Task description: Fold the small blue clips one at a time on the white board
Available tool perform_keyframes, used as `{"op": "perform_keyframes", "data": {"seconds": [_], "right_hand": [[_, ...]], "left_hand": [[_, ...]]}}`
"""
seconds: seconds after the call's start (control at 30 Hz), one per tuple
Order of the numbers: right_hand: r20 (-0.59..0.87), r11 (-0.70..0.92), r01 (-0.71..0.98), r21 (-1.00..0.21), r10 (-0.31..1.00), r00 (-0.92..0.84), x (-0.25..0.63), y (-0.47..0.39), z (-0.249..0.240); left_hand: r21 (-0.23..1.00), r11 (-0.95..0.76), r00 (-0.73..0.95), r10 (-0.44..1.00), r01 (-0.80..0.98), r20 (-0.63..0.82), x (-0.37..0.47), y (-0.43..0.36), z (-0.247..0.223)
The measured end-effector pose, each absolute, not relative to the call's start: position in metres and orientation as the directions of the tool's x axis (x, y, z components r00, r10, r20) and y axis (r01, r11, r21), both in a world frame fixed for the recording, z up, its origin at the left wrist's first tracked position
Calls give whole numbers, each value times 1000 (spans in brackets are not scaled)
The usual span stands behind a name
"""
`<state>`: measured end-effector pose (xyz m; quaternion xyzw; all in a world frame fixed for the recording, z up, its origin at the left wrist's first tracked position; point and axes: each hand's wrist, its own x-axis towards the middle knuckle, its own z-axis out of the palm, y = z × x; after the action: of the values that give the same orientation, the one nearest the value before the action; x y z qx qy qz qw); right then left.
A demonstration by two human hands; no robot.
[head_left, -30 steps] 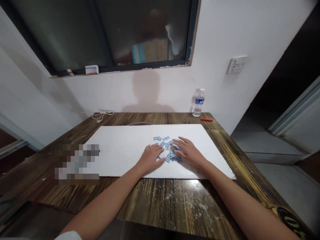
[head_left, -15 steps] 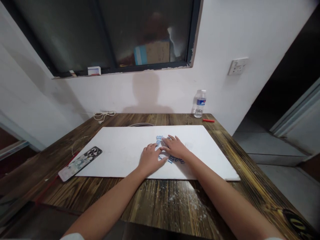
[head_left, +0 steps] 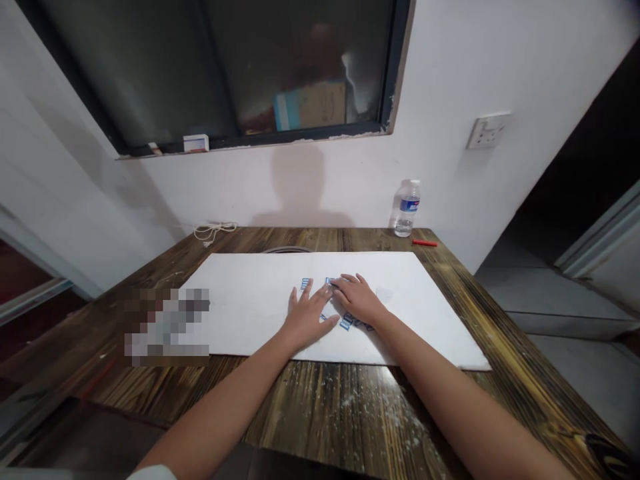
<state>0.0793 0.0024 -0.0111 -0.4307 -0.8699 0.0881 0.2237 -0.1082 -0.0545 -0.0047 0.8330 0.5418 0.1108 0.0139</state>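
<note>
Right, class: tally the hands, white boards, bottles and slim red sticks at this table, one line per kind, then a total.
Hands: 2
White board: 1
Bottle: 1
Slim red stick: 1
Total: 5

The left hand (head_left: pixel 307 319) and right hand (head_left: pixel 361 300) partly hide the blue-striped pieces (head_left: pixel 346 323).

open board (head_left: pixel 245 307) left of left hand (head_left: pixel 306 319)
</note>
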Motion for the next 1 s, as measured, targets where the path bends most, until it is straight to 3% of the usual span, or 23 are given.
{"op": "perform_keyframes", "data": {"seconds": [0.2, 0.47, 0.83, 1.0], "right_hand": [[314, 623, 693, -364, 782, -538, 79, 4, -12], [303, 481, 803, -353, 870, -388, 78, 4, -12], [304, 522, 786, -333, 848, -434, 79, 3, -9], [282, 552, 750, -364, 833, -476, 79, 6, -12]], "left_hand": [[147, -374, 356, 925, 916, 133, -104, -57, 1], [114, -392, 375, 916, 913, 142, -105, -54, -1], [105, -359, 339, 926, 927, 168, -103, -56, 1], [77, -411, 400, 908, 908, 125, -105, -52, -3]]}}
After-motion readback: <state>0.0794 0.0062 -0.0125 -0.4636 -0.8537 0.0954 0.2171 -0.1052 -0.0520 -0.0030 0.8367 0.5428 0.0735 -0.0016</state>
